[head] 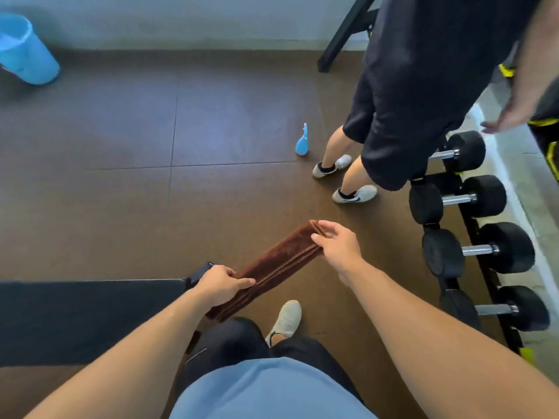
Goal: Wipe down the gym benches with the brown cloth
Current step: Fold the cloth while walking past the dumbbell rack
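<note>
The brown cloth (279,266) is folded into a long narrow strip and held in the air between my hands, above the floor. My left hand (220,284) grips its near end, thumb on top. My right hand (335,244) pinches its far end between thumb and fingers. A black padded gym bench (90,319) lies at the lower left, its end just under my left hand. The cloth does not touch the bench.
A blue spray bottle (302,142) stands on the brown rubber floor ahead. Another person in black shorts (402,116) stands at the right beside a rack of black dumbbells (475,249). A blue bucket (24,49) sits at the far left by the wall.
</note>
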### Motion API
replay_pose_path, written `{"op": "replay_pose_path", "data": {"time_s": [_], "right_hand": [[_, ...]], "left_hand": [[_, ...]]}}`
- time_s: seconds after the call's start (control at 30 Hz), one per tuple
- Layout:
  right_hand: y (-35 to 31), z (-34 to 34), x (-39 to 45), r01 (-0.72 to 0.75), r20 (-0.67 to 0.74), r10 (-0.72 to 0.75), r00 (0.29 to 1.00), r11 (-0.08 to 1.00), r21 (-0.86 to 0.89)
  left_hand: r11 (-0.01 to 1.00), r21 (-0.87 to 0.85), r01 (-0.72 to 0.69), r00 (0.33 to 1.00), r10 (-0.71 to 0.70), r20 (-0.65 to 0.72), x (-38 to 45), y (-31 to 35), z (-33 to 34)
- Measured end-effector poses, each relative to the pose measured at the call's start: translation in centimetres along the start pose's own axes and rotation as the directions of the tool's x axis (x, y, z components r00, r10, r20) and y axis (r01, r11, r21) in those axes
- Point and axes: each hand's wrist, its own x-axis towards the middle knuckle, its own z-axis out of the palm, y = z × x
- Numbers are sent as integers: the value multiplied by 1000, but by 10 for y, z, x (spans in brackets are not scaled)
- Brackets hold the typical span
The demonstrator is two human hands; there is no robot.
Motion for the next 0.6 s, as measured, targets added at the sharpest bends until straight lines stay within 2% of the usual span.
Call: {"op": "replay_pose_path", "data": {"time_s": [0.13,0.3,0.5,0.6], "right_hand": [[-36,1,31,-4,21,5,1000,999,-32],[-88,32,74,5,63,4,998,990,-141],[-166,104,138,-1,99,35,994,944,-330],[-206,140,164,-20,86,56,995,928,-371]], "left_hand": [[1000,-20,9,998,-10,-70,23,33,-26],[998,-66,6,984,-18,-179,62,54,-83],[995,-94,15,988,-29,-149,131,67,-173],[995,-99,17,993,-29,-118,162,69,-220]]}}
